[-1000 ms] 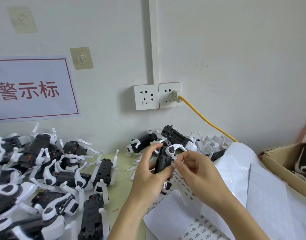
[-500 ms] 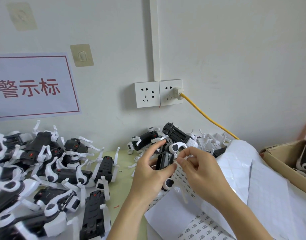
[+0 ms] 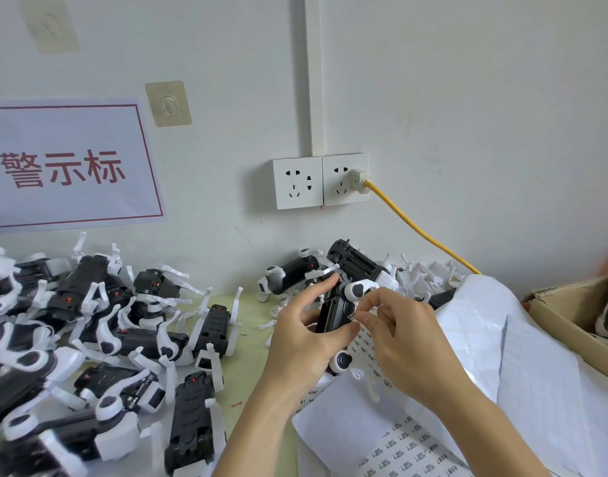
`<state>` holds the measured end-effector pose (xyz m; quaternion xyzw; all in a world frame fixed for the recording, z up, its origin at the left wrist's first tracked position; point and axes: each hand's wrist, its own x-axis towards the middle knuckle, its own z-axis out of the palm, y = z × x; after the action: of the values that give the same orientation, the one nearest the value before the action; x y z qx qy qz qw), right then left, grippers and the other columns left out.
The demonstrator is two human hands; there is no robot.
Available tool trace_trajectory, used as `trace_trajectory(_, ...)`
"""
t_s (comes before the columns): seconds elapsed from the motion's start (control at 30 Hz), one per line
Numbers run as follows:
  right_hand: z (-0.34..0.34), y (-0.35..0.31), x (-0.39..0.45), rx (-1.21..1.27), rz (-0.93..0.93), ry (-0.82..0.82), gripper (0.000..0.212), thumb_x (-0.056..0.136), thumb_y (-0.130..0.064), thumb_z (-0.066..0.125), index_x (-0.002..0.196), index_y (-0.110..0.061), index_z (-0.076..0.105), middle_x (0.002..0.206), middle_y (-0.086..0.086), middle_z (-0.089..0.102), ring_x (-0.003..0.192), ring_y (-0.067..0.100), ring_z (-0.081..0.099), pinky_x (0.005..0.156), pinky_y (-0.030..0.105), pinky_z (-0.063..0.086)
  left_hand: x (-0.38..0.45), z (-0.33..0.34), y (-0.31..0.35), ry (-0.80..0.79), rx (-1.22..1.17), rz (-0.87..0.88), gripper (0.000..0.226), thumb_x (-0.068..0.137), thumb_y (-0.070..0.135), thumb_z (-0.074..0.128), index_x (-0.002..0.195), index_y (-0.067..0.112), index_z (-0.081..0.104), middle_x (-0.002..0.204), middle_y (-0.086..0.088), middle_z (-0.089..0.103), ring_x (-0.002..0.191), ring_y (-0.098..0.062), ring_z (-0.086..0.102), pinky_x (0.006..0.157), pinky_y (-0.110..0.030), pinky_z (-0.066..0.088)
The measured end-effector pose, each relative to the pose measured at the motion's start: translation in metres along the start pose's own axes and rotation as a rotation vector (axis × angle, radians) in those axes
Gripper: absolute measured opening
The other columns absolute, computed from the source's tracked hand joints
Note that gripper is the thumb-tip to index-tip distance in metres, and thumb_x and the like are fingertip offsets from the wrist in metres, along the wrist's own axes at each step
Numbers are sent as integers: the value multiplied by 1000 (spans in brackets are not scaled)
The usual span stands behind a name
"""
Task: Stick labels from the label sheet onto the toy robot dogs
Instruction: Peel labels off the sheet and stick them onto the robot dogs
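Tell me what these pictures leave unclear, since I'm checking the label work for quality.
Head view only:
- Label: too small to read; right hand fingers cover part of it.
- Held toy dog: mostly hidden by the left hand.
- Label sheet: cut off by the bottom edge.
- Cardboard box: cut off at the right edge.

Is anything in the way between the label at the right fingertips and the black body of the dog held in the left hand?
Nothing visible. The right hand pinches the label right at the held toy dog, gripped by the left hand.
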<state>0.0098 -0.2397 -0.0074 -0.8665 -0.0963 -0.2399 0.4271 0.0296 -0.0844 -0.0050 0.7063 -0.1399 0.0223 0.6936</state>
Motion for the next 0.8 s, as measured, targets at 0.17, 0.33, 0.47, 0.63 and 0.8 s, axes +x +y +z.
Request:
trace_trajectory(0.17, 1, 0, 0, -47, -15, 27, 30, 98, -16, 59, 75, -35, 55, 44, -11, 46, 43, 12, 39, 48, 28, 30, 0, 1, 0, 3, 10, -3, 66, 64, 27, 85, 121, 54, 64, 101, -1, 77, 105, -15, 69, 97, -37, 55)
trace_trajectory(0.33, 1, -1, 0, -98, -41, 48, 29, 98, -16, 59, 76, -35, 54, 43, -9, 45, 43, 14, 39, 49, 26, 28, 0, 1, 1, -10, -1, 12, 61, 69, 28, 85, 120, 53, 64, 96, 1, 78, 101, -20, 71, 98, -41, 55)
trace_trajectory(0.47, 1, -1, 0, -103, -45, 62, 27, 98, -18, 60, 77, -34, 55, 42, -8, 42, 44, 14, 38, 50, 27, 28, -1, 1, 3, -10, -3, 12, 58, 71, 29, 84, 119, 56, 64, 95, 1, 78, 98, -21, 71, 94, -37, 56)
trace_trajectory(0.63, 1, -2, 0, -91, -32, 63, 28, 98, -19, 60, 77, -36, 54, 42, -9, 44, 42, 14, 38, 50, 27, 30, -2, 2, 4, -5, -8, 13, 58, 70, 30, 84, 118, 56, 65, 94, 0, 78, 95, -21, 72, 91, -34, 56)
trace_trajectory(0.8, 2, -1, -1, -93, -27, 69, 28, 98, -19, 60, 77, -36, 54, 42, -11, 46, 42, 13, 39, 49, 26, 30, -2, 1, 5, -5, -8, 15, 55, 74, 28, 85, 117, 56, 65, 90, -1, 78, 89, -21, 73, 89, -35, 56)
